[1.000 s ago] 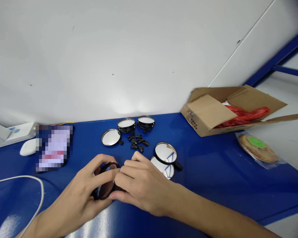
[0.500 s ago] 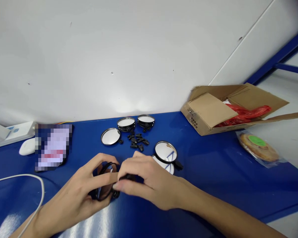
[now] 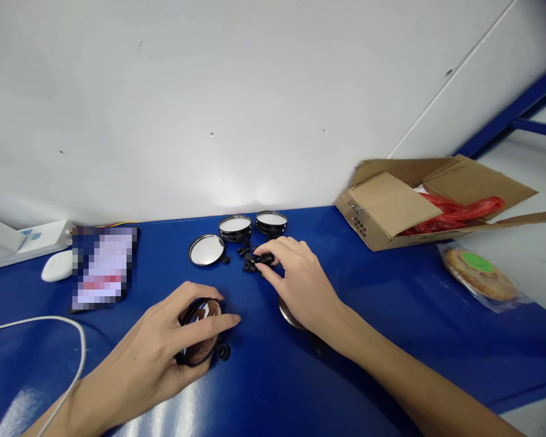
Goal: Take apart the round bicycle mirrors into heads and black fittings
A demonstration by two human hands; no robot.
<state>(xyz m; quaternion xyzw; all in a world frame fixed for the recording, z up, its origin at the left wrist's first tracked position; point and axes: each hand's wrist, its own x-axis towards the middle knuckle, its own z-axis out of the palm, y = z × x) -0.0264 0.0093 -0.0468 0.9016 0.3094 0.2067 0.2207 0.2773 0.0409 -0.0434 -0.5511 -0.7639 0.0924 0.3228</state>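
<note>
My left hand [image 3: 164,346] grips a small round black-rimmed mirror [image 3: 202,346] by its edge, tilted, with the index finger stretched across the glass. A black round joint [image 3: 223,351] sticks out from the mirror's lower right rim. Over a small pile of black plastic clips [image 3: 247,266], my right hand [image 3: 295,276] has thumb and fingertips closed around a black plastic clip [image 3: 266,259]. Just left of the pile lies a loose round mirror [image 3: 207,250]. Under the right hand another mirror [image 3: 289,312] is mostly hidden.
Two stacks of round mirrors [image 3: 235,224] [image 3: 272,221] stand near the wall. At right are an open cardboard box [image 3: 382,209] holding red plastic and a wrapped round pastry [image 3: 480,276]. To the left lie a phone [image 3: 104,267], a white mouse-like object [image 3: 57,266] and a white cable [image 3: 79,340].
My right hand has left the mirror's joint and moved up and right to the pile of clips. My left hand still holds the mirror, whose joint now shows uncovered.
</note>
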